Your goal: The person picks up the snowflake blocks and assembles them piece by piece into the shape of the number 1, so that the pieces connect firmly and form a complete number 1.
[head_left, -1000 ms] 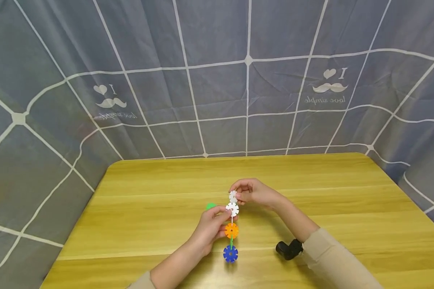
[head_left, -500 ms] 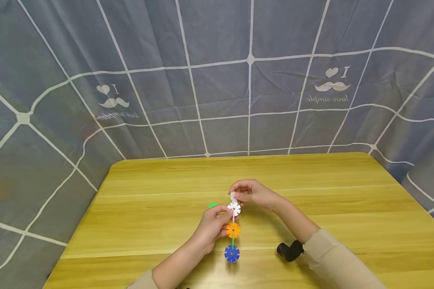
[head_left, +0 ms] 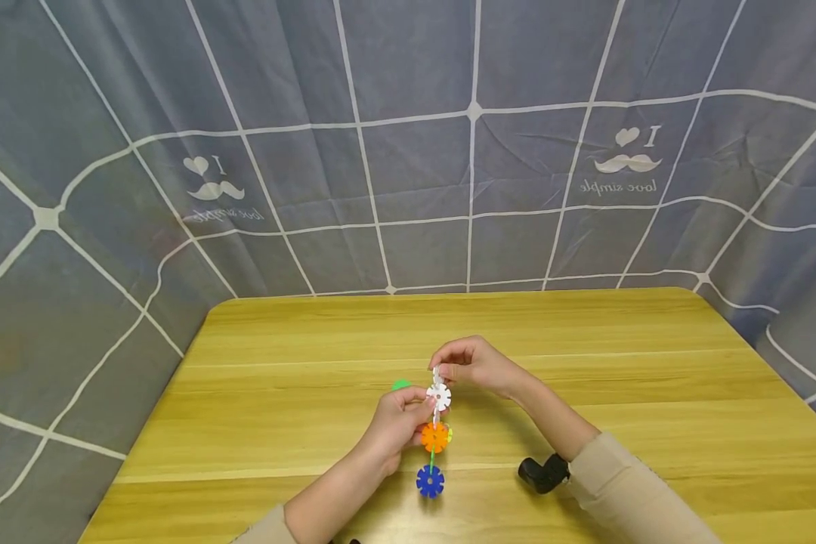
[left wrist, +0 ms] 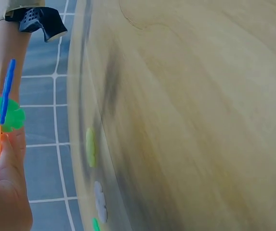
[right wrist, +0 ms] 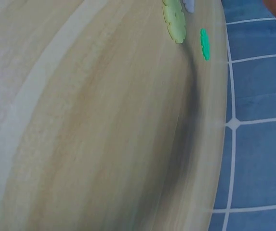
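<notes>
A chain of slotted snowflake discs hangs between the two hands. My left hand (head_left: 397,419) pinches a white snowflake disc (head_left: 439,397) near its upper end, thumb across the face. At the top, my right hand (head_left: 479,366) pinches another white disc (head_left: 437,375), which stands nearly edge-on against the first one. Below the left thumb follow an edge-on white disc, an orange disc (head_left: 434,437), an edge-on green disc (left wrist: 16,115) and a blue disc (head_left: 430,482) at the lower end. In the right wrist view only a bit of hand shows in the top right corner.
Loose discs lie on the wooden table (head_left: 299,340): a green one (head_left: 400,384), a yellow one (right wrist: 175,20) and a white one (left wrist: 100,202). A black device (head_left: 544,474) is strapped at the right cuff. Behind the table hangs a grey checked curtain (head_left: 415,174).
The top white disc has turned from face-on to nearly edge-on in the right fingers. The chain's lower end has swung slightly left, and a yellow disc now shows beside the orange one.
</notes>
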### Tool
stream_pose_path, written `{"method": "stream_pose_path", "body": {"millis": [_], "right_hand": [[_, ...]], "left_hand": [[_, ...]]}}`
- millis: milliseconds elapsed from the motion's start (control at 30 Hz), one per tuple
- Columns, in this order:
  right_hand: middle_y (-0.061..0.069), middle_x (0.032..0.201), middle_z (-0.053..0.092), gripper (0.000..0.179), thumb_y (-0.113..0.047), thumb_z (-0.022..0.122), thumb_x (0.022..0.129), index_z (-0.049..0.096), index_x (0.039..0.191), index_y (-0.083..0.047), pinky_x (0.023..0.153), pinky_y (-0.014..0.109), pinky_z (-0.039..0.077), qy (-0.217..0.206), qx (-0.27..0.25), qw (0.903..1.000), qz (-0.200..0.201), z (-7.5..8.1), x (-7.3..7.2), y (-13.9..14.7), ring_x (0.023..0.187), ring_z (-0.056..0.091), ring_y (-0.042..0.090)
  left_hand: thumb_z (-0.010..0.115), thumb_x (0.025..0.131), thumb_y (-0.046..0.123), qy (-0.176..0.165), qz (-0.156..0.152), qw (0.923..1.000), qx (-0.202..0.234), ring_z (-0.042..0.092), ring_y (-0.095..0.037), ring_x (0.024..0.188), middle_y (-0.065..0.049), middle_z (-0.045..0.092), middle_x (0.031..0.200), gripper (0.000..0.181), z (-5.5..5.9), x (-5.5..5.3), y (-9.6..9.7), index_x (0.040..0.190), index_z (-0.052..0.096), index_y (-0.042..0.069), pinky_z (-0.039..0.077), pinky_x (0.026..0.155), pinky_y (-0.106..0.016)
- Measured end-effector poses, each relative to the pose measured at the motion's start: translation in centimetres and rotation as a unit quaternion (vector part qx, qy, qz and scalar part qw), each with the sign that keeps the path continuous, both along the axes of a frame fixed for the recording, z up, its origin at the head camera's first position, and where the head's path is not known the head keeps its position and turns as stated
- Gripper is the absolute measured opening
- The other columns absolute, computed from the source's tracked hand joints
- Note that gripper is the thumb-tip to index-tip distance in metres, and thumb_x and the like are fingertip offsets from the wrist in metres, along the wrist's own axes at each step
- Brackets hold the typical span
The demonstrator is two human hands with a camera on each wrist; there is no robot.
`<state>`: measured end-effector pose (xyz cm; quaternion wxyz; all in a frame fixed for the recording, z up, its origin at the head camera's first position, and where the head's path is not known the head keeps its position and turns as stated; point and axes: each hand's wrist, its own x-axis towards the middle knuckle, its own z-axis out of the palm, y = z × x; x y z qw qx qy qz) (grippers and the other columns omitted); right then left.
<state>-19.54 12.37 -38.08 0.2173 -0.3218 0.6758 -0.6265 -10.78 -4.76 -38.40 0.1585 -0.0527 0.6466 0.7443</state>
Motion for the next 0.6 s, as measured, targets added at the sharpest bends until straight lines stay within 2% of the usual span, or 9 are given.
{"method": "stream_pose_path", "body": {"millis": [300,400,600], "right_hand": [[0.008,0.084,0.064,0.023,-0.003,0.058,0.090,0.058,0.096,0.019,0.066,0.025,0.053,0.038,0.003,0.9993,-0.001,-0.08,0.13,-0.12,0.070,0.057,0.010],[0.007,0.085,0.063,0.024,-0.003,0.058,0.090,0.058,0.096,0.020,0.065,0.025,0.053,0.043,0.005,0.9990,0.001,-0.26,0.15,-0.23,0.070,0.056,0.010],[0.004,0.086,0.062,0.021,0.000,0.056,0.091,0.058,0.096,0.020,0.064,0.025,0.050,0.054,0.011,0.9985,-0.002,-0.56,0.23,-0.27,0.070,0.053,0.009]], "left_hand": [[0.052,0.093,0.002,-0.011,0.004,0.9999,0.002,0.063,-0.008,0.060,-0.023,0.067,0.095,0.016,-0.03,0.22,-0.06,0.103,0.059,-0.009,0.053,0.053,-0.020],[0.052,0.094,0.002,-0.016,0.004,0.9998,0.007,0.063,-0.008,0.059,-0.023,0.067,0.095,0.016,0.01,0.28,-0.14,0.103,0.059,-0.009,0.053,0.053,-0.020],[0.053,0.094,0.004,-0.016,0.005,0.9998,0.003,0.057,-0.004,0.053,-0.022,0.068,0.095,0.017,0.16,0.25,-0.23,0.105,0.059,-0.009,0.046,0.046,-0.013]]}}
